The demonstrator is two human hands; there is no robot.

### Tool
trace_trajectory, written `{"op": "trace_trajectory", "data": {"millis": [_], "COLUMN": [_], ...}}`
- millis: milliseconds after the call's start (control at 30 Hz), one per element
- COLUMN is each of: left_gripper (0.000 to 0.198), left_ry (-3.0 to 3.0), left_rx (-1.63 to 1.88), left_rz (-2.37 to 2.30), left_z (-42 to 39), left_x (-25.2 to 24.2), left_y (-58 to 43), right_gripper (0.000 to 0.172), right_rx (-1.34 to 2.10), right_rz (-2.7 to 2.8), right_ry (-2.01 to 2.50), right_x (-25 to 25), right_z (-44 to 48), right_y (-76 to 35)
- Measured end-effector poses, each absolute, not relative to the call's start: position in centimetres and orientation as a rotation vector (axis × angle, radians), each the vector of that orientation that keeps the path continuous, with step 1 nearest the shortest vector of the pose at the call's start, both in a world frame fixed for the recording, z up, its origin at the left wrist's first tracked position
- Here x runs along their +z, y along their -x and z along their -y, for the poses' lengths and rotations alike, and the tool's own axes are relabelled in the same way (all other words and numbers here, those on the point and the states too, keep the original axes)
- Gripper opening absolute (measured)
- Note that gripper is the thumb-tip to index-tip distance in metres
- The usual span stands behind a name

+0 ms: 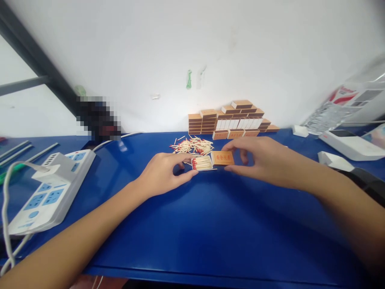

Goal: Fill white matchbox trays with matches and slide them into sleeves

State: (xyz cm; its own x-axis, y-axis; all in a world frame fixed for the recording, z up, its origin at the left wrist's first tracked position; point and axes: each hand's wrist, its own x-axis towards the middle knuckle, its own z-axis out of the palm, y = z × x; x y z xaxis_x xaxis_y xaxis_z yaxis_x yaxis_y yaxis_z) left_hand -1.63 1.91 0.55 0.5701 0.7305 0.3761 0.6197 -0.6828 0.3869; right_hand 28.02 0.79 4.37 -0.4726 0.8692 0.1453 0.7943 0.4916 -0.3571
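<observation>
A small white matchbox tray [202, 163], filled with red-tipped matches lying side by side, is pinched at its left end between the thumb and fingers of my left hand [165, 172]. My right hand [255, 158] grips the right end of an orange matchbox sleeve [221, 158]. The sleeve's left end meets the tray's right end; whether the tray has entered it I cannot tell. One match pokes out along the tray's front edge. Just behind the tray lies a loose pile of matches [195, 145], heads pointing in many directions.
Stacked matchboxes [231, 120] stand against the wall behind my right hand. On the left a white power strip [54, 192] with a plugged-in charger and cable lies on the blue table [192, 233]. A plastic bottle [339, 104] and a white device [351, 144] are at the right.
</observation>
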Motion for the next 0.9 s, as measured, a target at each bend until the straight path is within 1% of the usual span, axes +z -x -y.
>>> {"op": "trace_trajectory", "data": {"millis": [233, 533, 833, 900], "left_gripper": [0.041, 0.037, 0.034, 0.036], "left_ry": [-2.607, -2.593, -2.391, -2.373], "left_rx": [0.769, 0.820, 0.918, 0.927], "left_rz": [-1.103, -1.060, -1.019, -1.021], "left_z": [-1.9, -1.9, -2.2, -2.2], "left_x": [0.4, 0.7, 1.5, 1.6], "left_y": [1.6, 1.5, 1.4, 1.5], "right_gripper": [0.040, 0.043, 0.063, 0.064], "right_rx": [0.351, 0.386, 0.584, 0.590], "right_rz": [2.477, 2.450, 2.325, 2.298], "right_ry": [1.289, 1.250, 1.321, 1.304], "right_x": [4.2, 3.8, 3.4, 3.4], "right_z": [-1.0, -1.4, -2.0, -2.0], "right_y": [-28.5, -28.4, -28.8, -28.6]}}
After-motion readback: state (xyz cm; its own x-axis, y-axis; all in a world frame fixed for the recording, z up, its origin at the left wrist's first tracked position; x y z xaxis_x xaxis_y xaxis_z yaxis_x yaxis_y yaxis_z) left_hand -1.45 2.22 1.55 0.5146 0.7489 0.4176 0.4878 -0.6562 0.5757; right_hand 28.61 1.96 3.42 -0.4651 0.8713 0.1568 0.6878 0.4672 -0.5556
